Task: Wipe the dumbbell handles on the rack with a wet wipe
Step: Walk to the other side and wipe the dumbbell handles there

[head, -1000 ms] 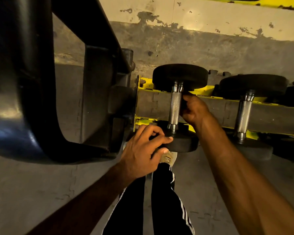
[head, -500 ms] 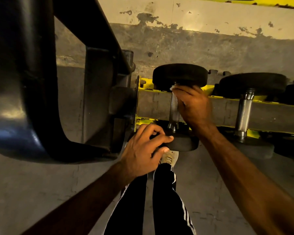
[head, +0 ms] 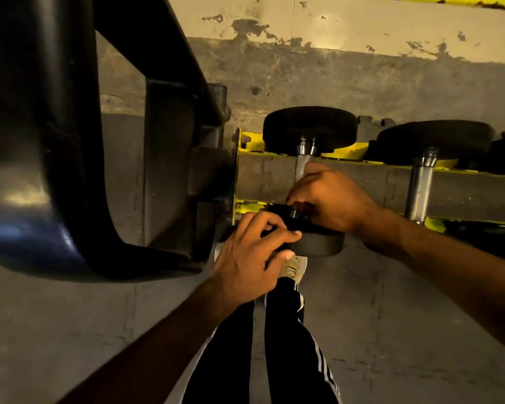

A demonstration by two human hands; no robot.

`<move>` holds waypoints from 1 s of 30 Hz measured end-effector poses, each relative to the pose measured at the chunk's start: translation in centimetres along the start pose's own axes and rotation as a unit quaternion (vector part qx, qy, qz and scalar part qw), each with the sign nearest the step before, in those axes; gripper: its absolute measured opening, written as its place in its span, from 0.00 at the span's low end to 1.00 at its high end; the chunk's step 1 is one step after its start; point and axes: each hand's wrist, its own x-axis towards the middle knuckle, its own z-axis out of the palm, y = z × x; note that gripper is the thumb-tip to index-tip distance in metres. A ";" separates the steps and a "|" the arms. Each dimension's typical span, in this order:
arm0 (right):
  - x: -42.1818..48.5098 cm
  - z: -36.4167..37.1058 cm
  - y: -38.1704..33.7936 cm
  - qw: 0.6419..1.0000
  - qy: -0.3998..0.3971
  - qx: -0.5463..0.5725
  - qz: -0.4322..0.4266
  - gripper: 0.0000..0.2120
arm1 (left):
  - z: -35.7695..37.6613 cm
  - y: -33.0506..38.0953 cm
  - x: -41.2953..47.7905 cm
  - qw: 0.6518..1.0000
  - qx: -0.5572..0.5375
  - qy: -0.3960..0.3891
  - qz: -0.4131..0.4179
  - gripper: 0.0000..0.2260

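Left hand [head: 254,258], right hand [head: 330,199] (both curled)

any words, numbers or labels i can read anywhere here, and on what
None can be read.
The left dumbbell and right dumbbell are too dark to show any number.
The rack shows no label.
The trousers have only white stripes.

One wide-angle view from the wearer's head, facing forward and steeply down, near a yellow dumbbell rack [head: 252,144] at centre right; concrete floor [head: 70,330] fills the bottom, probably a wall [head: 362,24] across the top.
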 end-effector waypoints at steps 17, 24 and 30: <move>1.6 1.8 1.1 0.594 0.312 0.607 0.427 0.11 | -0.1 -0.7 0.3 0.999 0.015 -0.001 0.031 0.14; -2.1 3.2 1.7 0.611 0.070 0.640 0.461 0.11 | 0.0 -0.9 0.2 0.999 0.014 0.003 0.034 0.14; 0.3 2.1 3.3 0.615 0.142 0.666 0.397 0.19 | 0.2 -0.5 0.5 0.999 0.011 0.007 0.033 0.15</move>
